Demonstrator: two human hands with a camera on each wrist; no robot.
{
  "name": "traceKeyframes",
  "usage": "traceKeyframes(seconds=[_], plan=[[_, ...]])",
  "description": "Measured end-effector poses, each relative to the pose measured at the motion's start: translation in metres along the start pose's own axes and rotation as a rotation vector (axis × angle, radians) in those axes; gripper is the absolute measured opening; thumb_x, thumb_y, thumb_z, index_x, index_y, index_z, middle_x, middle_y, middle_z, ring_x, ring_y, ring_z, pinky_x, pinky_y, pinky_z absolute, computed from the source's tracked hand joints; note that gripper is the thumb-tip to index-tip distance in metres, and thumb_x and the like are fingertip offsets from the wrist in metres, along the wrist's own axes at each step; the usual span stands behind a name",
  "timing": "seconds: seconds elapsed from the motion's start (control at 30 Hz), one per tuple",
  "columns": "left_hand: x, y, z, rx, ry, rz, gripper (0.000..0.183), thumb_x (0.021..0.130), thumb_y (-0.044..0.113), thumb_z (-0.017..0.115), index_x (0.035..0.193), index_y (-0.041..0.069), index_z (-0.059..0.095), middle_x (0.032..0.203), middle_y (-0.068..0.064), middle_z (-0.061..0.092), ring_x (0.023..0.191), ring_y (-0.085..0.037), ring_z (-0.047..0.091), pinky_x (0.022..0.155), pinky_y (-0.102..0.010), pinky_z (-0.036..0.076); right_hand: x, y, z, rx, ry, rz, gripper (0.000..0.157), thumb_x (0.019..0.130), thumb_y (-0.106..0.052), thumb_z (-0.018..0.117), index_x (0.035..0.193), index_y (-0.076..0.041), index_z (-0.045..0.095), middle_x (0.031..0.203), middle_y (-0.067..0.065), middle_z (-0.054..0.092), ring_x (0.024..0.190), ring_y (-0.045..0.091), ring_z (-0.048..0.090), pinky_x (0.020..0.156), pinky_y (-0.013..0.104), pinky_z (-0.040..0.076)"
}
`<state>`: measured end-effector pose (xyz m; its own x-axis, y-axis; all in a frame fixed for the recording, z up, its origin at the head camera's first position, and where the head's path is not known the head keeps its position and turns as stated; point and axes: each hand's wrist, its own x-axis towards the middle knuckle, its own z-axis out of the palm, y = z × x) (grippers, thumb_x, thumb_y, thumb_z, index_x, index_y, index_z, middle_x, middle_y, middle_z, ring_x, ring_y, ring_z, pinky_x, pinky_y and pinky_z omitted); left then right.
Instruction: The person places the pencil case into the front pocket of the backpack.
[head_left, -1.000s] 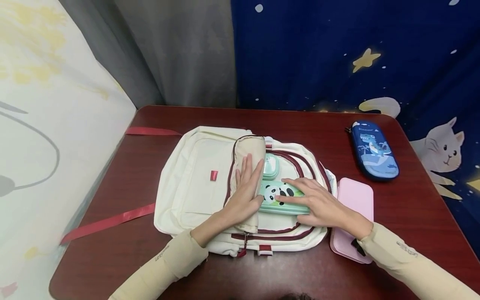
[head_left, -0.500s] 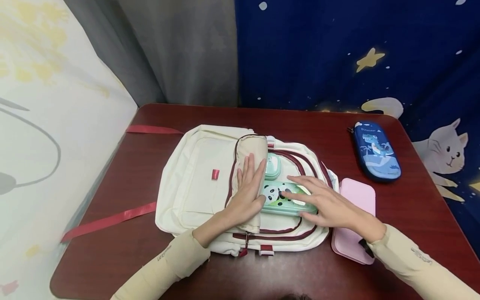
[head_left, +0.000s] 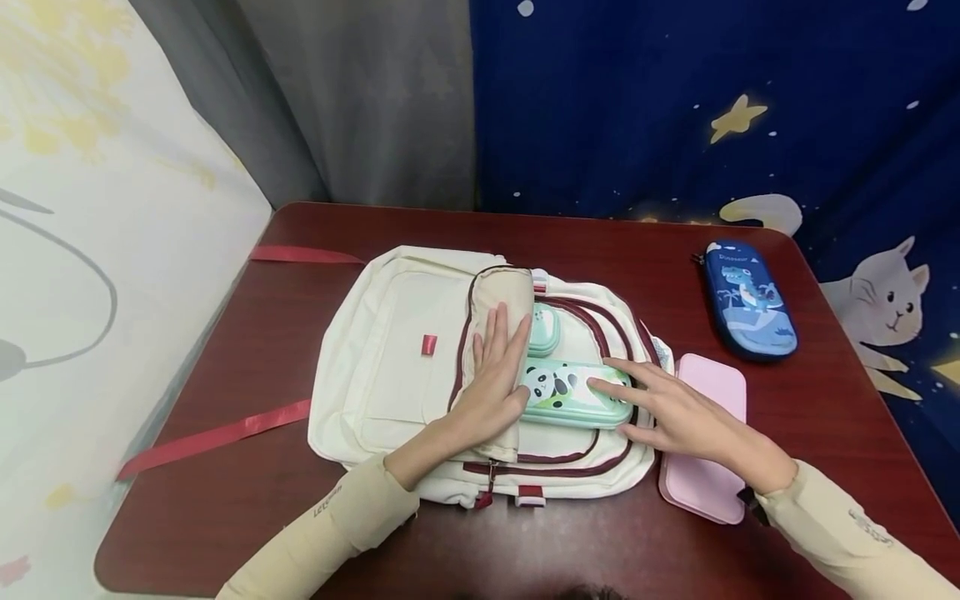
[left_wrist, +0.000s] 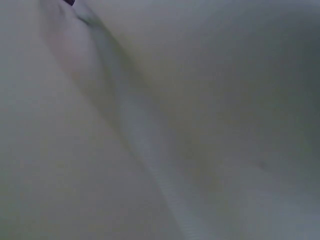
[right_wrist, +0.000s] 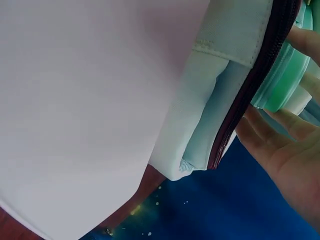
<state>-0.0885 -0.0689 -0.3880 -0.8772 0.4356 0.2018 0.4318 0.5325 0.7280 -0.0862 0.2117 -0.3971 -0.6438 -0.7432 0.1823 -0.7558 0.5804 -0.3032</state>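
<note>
A cream backpack (head_left: 397,358) with dark red zips lies flat on the table, its front pocket flap (head_left: 504,287) folded back. My left hand (head_left: 487,387) rests with straight fingers on that flap. From under the flap's edge a mint-green pencil case (head_left: 555,408) with pandas sticks out, its left end hidden. My right hand (head_left: 678,417) spreads its fingers over the right end of this case. In the right wrist view the fingertips lie against the green side. Beside it is a small mint case (head_left: 543,329), partly covered by the flap. Blurred pale fabric fills the left wrist view.
Right of the backpack lies a pink case (head_left: 705,487), partly under my right forearm. A blue dinosaur pencil case (head_left: 752,304) sits at the back right of the dark red table (head_left: 600,558). Red straps (head_left: 217,437) trail off to the left.
My right hand has drawn back to the right along the panda pencil case, so more of its top shows. The left hand stays on the flap.
</note>
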Motion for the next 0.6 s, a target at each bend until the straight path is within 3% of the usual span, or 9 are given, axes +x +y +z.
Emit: traceKeyframes(seconds=[0.33, 0.6], plan=[[-0.002, -0.001, 0.002, -0.001, -0.001, 0.001, 0.089, 0.072, 0.000, 0.051, 0.150, 0.006, 0.008, 0.151, -0.015, -0.020, 0.137, -0.026, -0.021, 0.106, -0.049, -0.014, 0.005, -0.003, 0.010, -0.018, 0.011, -0.044, 0.066, 0.073, -0.026, 0.078, 0.134, -0.021, 0.052, 0.136, 0.015, 0.044, 0.117, 0.025, 0.045, 0.084, 0.043, 0.045], [0.000, 0.001, 0.002, 0.010, 0.018, 0.007, 0.088, 0.072, 0.000, 0.051, 0.149, 0.005, 0.010, 0.151, -0.017, -0.019, 0.137, -0.027, -0.020, 0.106, -0.049, -0.014, 0.015, -0.006, 0.015, -0.021, 0.001, -0.031, 0.065, 0.077, -0.031, 0.075, 0.137, -0.024, 0.049, 0.136, 0.013, 0.043, 0.120, 0.026, 0.043, 0.088, 0.044, 0.044]])
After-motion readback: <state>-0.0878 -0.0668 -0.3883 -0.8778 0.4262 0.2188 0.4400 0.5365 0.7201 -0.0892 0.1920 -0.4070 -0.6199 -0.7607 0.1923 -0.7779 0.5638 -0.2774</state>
